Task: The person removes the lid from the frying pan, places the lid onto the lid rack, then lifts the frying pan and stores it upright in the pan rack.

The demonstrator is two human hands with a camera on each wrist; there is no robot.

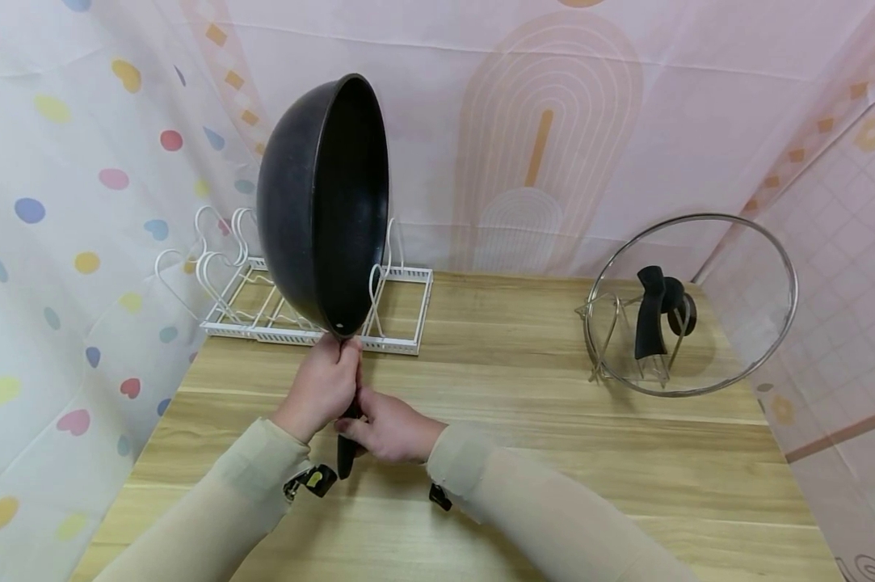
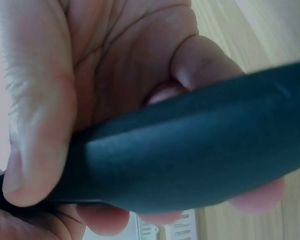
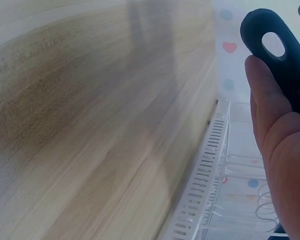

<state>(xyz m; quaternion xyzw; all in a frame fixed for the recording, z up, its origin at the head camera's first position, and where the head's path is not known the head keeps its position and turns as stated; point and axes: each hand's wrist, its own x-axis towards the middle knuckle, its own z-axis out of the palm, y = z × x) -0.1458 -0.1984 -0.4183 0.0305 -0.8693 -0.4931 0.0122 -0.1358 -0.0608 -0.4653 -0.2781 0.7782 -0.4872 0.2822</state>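
Observation:
A black wok point(image 1: 292, 194) is tipped up on its side over a white wire rack point(image 1: 408, 347), its hollow facing right. Its lower part stands among the rack's wire dividers; whether it touches the rack's base I cannot tell. My left hand point(image 1: 324, 384) grips the wok's handle point(image 1: 346, 457) close to the bowl. Nearer to me, my right hand point(image 1: 389, 424) holds the same handle, thumb across it. In the left wrist view the left thumb point(image 2: 37, 135) lies over the dark handle. The right wrist view shows the handle's end with its hanging hole point(image 3: 262, 30) above the right hand.
On the right side of the wooden table point(image 1: 524, 356), a glass lid point(image 1: 728, 323) with a steel rim and black knob leans in a small wire stand point(image 1: 600, 339). Behind the table hangs a patterned curtain point(image 1: 422, 162), with a dotted one point(image 1: 66, 267) at left.

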